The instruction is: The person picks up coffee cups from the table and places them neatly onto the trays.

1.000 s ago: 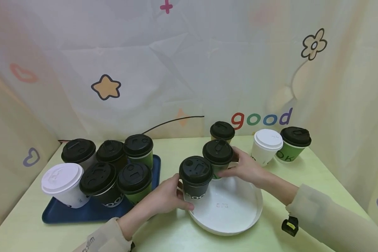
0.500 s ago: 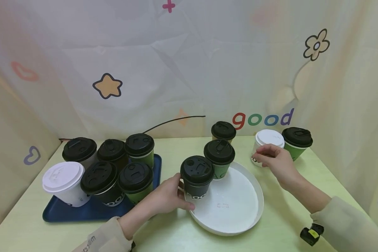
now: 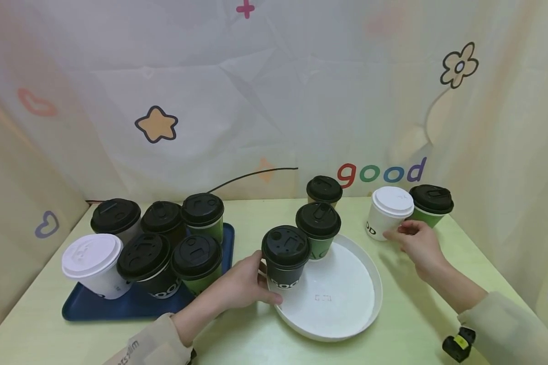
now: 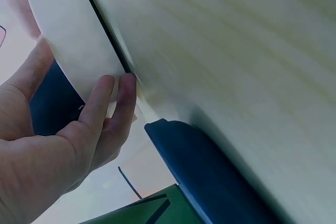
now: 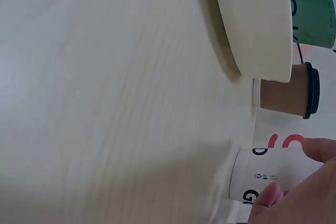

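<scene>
In the head view my left hand [image 3: 244, 281] grips the left edge of a round white tray [image 3: 331, 322], thumb at the rim. Below, its fingertips press the tray's outer wall [image 4: 73, 40]. Close beside this hand, a dark grey paper cup [image 3: 285, 274] with a black lid stands on the tray. Behind it is a green cup [image 3: 320, 247], also black-lidded. At the right, my right hand [image 3: 422, 248] holds a white paper cup [image 3: 381, 221] with a white lid, thumb on its near side. The right wrist view shows the lettered cup wall [image 5: 268, 174] between thumb and finger.
A dark blue tray [image 3: 75, 309] at the left holds several lidded cups, including a white one [image 3: 98, 274]. A brown cup [image 5: 281, 90] stands behind the round tray. Another green cup [image 3: 426, 218] is right of the held white cup. A printed curtain [image 3: 274, 101] closes the back.
My right hand has left the green cup on the round tray, moved right and taken hold of the white cup. My left hand stays at the tray's edge.
</scene>
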`<state>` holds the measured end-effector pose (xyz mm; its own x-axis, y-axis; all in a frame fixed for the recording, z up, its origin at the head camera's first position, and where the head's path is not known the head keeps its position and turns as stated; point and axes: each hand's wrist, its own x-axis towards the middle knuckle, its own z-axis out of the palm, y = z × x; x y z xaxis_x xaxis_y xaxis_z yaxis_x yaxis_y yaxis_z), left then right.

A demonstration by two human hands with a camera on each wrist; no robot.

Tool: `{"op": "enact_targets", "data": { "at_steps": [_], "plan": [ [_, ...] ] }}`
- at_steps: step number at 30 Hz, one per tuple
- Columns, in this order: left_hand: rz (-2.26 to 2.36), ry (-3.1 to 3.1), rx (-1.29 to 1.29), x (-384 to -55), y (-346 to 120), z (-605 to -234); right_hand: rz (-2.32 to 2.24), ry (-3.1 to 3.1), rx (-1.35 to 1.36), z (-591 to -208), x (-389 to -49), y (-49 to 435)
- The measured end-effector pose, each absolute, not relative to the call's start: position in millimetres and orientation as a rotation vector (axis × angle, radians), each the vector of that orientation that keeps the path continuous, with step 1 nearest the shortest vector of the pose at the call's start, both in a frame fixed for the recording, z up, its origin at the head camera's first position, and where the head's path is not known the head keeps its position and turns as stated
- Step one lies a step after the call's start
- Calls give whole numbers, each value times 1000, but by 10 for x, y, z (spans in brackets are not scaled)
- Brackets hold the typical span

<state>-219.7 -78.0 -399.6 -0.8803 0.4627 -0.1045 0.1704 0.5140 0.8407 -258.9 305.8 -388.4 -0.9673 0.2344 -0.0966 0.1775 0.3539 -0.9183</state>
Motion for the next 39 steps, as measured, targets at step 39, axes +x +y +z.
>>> {"op": "enact_targets", "data": {
  "at_steps": [39],
  "plan": [
    [1287,2454,534,-2203,-792,-3985,1864,-2524,-163,-3869,-3011,3048]
  ]
}}
